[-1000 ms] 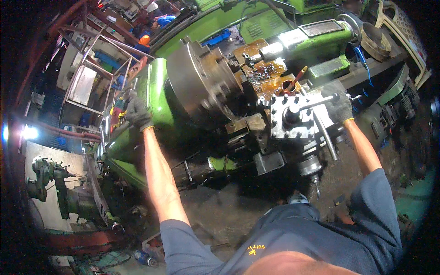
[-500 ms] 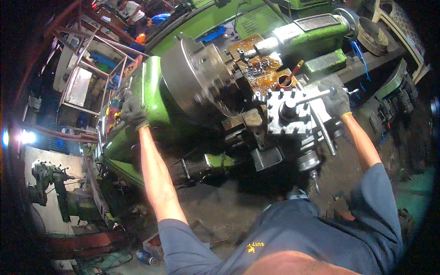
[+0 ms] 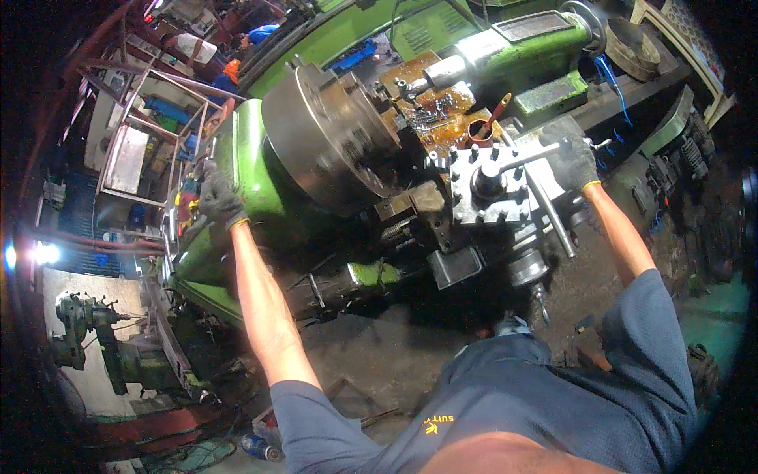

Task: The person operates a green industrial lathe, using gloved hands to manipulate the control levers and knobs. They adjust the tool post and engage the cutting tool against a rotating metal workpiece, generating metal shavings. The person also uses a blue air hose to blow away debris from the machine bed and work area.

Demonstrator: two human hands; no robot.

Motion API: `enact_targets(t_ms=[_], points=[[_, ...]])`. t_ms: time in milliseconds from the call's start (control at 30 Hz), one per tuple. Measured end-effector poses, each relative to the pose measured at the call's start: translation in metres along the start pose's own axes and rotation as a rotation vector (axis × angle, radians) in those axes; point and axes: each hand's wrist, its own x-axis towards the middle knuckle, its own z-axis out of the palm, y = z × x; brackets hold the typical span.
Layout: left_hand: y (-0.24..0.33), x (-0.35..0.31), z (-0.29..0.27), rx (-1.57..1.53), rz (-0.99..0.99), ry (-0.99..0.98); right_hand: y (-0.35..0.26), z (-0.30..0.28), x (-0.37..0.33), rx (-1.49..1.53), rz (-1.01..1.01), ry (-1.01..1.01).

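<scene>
A green lathe fills the middle, with its large steel chuck [image 3: 328,138] blurred at the jaws. My left hand [image 3: 221,197], in a dark glove with a yellow cuff, is closed round a lever [image 3: 211,150] at the left end of the green headstock [image 3: 251,150]. My right hand [image 3: 576,162], gloved alike, is closed at the crank handle [image 3: 603,144] beside the tool post; its fingertips are partly hidden. The square tool post [image 3: 466,207] carries several bolts and a long clamping lever [image 3: 530,158]. Behind it stands a small cup [image 3: 476,133] with a red-handled brush [image 3: 497,110].
Oily brown plate [image 3: 442,103] lies beyond the chuck. The tailstock [image 3: 537,55] with its handwheel [image 3: 588,31] is at the far right. A metal frame rack [image 3: 126,154] stands left. Another person in an orange and blue outfit [image 3: 230,71] is at the far left. A spray can [image 3: 259,447] lies on the floor.
The whole view has shifted slightly, so the lathe sits a little farther left and up. Both hands keep their places on the machine. The chuck's jaws are blurred in both frames.
</scene>
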Motion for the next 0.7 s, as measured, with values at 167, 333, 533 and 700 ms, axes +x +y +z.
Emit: enact_targets(t_ms=[167, 333, 533, 700], points=[[-0.015, 0.014, -0.025, -0.020, -0.025, -0.024, -0.004, 0.009, 0.006, 0.023, -0.023, 0.025], [0.015, 0.006, -0.010, -0.017, 0.015, -0.003, 0.004, 0.004, 0.001, 0.050, 0.038, -0.024], [0.010, 0.010, -0.010, 0.019, 0.089, 0.040, -0.003, 0.001, 0.004, 0.130, 0.069, -0.006], [0.007, 0.006, -0.009, -0.010, 0.053, -0.003, -0.017, -0.009, 0.007, 0.133, 0.099, -0.003]])
